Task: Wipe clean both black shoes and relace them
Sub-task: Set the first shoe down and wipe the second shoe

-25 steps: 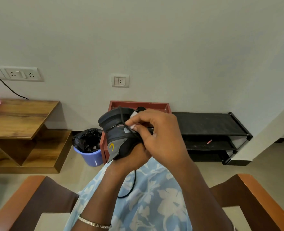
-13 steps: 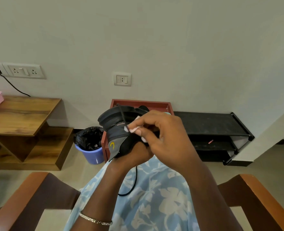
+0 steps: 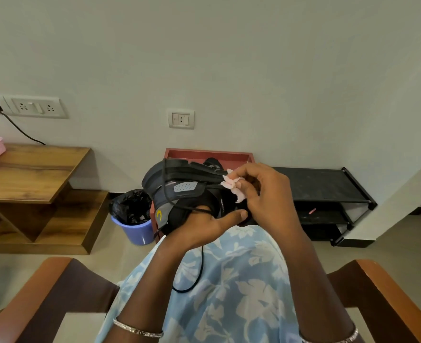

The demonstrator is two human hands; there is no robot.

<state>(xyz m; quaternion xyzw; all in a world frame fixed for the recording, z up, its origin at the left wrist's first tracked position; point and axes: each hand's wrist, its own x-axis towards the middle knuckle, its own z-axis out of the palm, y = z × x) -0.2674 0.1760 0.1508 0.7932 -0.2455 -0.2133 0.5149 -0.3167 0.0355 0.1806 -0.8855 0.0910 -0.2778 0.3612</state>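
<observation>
Small crumpled pale-pink wipe (image 3: 233,191) was pinched in curled fingers of right hand (image 3: 266,196), centre of frame. Wipe was pressed to edge of black-and-grey lace-up shoe (image 3: 179,191), immediately left of grip. Shoe was gripped from beneath by left hand (image 3: 204,222), thumb laid along near side. Long axis was judged to run left-right across frame, so most of shoe lay leftward of wipe. Loose black lace (image 3: 200,268) was seen dangling onto lap, lower centre. Lacing was judged not yet done.
</observation>
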